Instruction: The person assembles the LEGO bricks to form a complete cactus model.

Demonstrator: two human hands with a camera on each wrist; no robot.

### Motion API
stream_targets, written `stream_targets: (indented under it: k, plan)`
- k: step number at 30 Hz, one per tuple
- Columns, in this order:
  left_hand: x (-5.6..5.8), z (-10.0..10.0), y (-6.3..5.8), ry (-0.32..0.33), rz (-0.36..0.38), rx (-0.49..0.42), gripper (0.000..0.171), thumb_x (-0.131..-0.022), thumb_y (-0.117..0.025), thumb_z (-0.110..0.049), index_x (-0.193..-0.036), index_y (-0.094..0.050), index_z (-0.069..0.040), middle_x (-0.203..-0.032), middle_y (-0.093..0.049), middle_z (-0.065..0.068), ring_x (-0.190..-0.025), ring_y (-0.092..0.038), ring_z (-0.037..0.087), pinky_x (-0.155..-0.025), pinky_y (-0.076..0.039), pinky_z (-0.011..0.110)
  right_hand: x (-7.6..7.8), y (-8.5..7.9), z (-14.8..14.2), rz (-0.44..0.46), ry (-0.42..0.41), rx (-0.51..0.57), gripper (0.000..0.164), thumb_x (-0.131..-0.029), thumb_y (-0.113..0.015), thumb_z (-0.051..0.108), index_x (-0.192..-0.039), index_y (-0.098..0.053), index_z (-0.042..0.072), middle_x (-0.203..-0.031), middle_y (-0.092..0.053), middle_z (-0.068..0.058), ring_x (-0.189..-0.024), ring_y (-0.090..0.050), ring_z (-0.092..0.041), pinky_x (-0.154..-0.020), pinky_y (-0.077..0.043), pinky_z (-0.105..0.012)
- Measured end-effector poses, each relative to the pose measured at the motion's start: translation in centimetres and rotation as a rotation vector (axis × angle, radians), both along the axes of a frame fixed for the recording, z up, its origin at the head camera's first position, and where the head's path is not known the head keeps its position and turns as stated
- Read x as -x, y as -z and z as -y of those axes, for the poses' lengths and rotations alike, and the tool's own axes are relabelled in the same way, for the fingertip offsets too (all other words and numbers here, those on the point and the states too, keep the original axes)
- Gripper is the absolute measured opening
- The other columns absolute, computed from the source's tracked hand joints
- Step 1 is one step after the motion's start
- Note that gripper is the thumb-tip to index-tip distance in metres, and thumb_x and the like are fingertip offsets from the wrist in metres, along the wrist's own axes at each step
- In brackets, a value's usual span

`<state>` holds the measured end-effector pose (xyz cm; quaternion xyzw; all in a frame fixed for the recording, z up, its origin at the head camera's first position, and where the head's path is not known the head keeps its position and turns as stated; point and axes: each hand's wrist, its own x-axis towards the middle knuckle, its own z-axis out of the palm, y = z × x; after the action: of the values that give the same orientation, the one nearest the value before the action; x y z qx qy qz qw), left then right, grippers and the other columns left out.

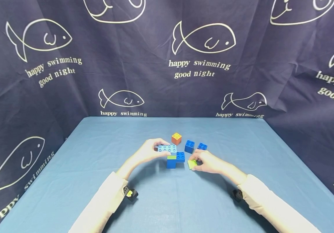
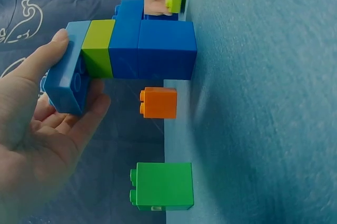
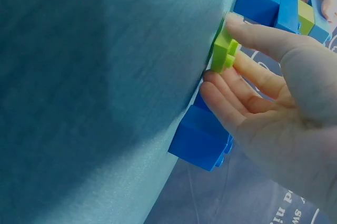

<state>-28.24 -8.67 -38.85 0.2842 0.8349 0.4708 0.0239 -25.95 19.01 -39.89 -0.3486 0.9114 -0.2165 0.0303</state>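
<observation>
My left hand [image 1: 148,151] grips a light blue brick [image 1: 167,148], thumb on one side and fingers on the other. That brick tops a stack: under it sit a lime brick [image 2: 98,49], a blue brick [image 2: 125,39] jutting to the right, and a blue bottom brick [image 2: 167,50] standing on the table. Just right of the stack, my right hand [image 1: 209,161] pinches a thin lime brick [image 3: 224,50] between thumb and fingers, close to the tabletop. Its studs face toward the palm in the right wrist view.
Behind the hands stand an orange brick [image 1: 176,139] and two blue bricks [image 1: 189,146], one of them partly behind the right hand. A green brick [image 2: 164,185] shows in the left wrist view. The blue cloth-covered table [image 1: 181,207] ends at a dark printed curtain [image 1: 161,74].
</observation>
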Motion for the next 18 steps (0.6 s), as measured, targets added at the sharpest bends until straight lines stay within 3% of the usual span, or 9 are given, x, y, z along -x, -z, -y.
stream_targets:
  k: [7,18]
  plan:
    - [-0.04,-0.11,0.1,0.0,0.0,-0.003,0.032,-0.077,-0.077,-0.031,-0.105,-0.068,-0.017,-0.098,-0.069,-0.001,-0.084,-0.06,0.01,-0.073,-0.05,0.024,-0.44,-0.11,0.33,-0.04,0.002,0.081,0.027,-0.078,-0.073,0.012,-0.103,-0.064,0.005,-0.095,-0.06,-0.005,-0.089,-0.059,-0.02,-0.081,-0.052,-0.037]
    - [-0.18,-0.08,-0.1,-0.019,-0.002,-0.015,0.033,-0.075,-0.078,-0.03,-0.103,-0.069,-0.015,-0.094,-0.069,0.001,-0.081,-0.06,0.01,-0.072,-0.05,0.024,-0.12,0.04,0.4,-0.036,-0.008,0.114,0.027,-0.078,-0.072,0.011,-0.103,-0.063,0.003,-0.096,-0.059,-0.007,-0.083,-0.06,-0.018,-0.075,-0.055,-0.032]
